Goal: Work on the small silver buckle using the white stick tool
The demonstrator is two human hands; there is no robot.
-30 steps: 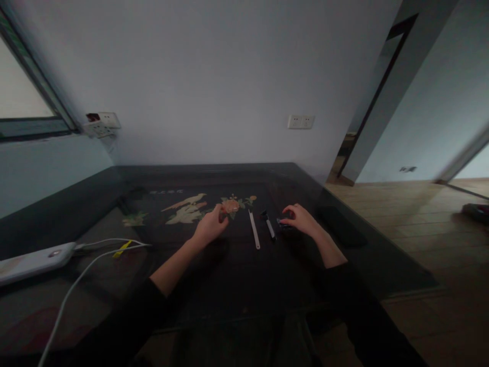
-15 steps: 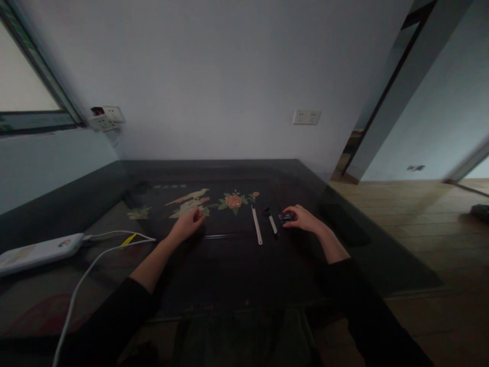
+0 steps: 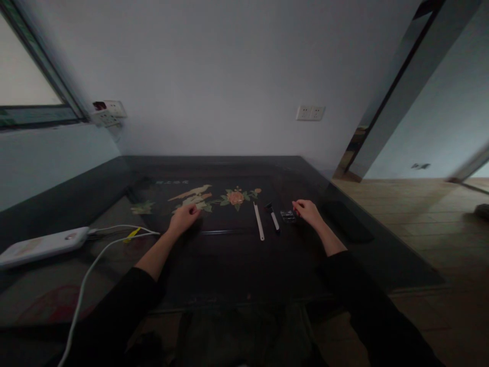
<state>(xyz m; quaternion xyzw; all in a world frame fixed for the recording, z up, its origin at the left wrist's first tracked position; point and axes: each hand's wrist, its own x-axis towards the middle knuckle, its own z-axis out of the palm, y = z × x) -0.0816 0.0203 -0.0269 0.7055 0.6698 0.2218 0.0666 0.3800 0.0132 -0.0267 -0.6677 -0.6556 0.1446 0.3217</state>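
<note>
Right hand (image 3: 308, 212) rests loosely curled, holding nothing, fingertips touching small clip (image 3: 288, 215) on table (image 3: 237, 265) at 3 o'clock of the black-tipped tool (image 3: 273, 219). Clip looks light, stiff; pinch its sides. Left hand (image 3: 184, 218) empty, loosely curled.

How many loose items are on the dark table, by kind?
Pale flat sticks: 1, the pale stick
Black-and-white pen-like tools: 1, the small tool
Small dark clips: 1, the dark clip, just beside the right hand
White flat devices: 1, the white device, at the far left
White cables: 2, the white cables
Total: 6
</note>
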